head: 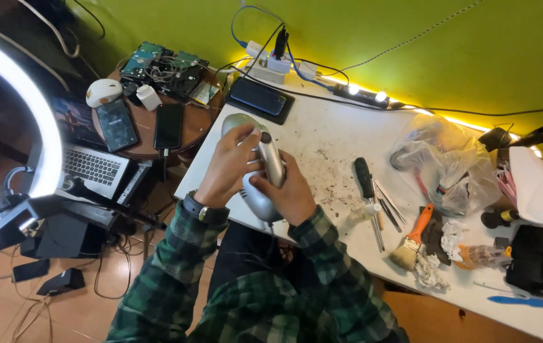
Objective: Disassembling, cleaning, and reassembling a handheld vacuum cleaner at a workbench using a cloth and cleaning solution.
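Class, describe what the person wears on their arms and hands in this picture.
Both arms are covered by long sleeves of green and dark plaid flannel. The left hand and right hand are bare, without gloves. A dark wristwatch with a metal buckle sits on the left wrist.

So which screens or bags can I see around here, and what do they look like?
Laptop: left, open, lit screen.
Two phones on the round brown table: dark upright rectangles.
Phone at the white table's far edge: dark, flat.
Plastic bag: right, clear, crumpled.
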